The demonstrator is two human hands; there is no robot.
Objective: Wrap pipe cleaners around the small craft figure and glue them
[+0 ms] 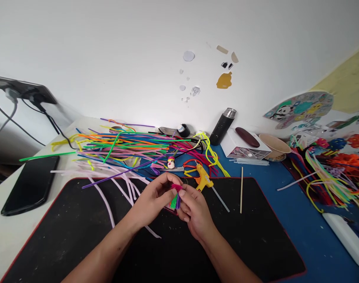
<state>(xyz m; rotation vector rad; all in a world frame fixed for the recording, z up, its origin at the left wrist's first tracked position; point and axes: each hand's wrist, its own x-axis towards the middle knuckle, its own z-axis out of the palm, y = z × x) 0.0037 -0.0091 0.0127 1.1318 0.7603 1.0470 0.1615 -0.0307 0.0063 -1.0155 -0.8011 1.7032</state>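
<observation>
Between my two hands is a small bundle of coloured pipe cleaners (174, 202), with green, purple and orange ends hanging down and a magenta part on top. My left hand (156, 198) pinches it from the left with thumb and fingers. From the right, my right hand (195, 208) grips the same bundle, its thumb near the magenta part. The fingers hide much of it. Just beyond the hands lie a small white figure with a pink top (171, 162), orange-handled scissors (176, 169) and a yellow glue gun (204, 177) with a clear glue stick.
A black mat (241, 239) lies under my hands. Behind it spreads a pile of pipe cleaners (132, 143). A wooden stick (241, 190), black flask (223, 126) and white box (244, 146) are to the right. A phone (30, 184) lies left; more pipe cleaners (326, 173) sit far right.
</observation>
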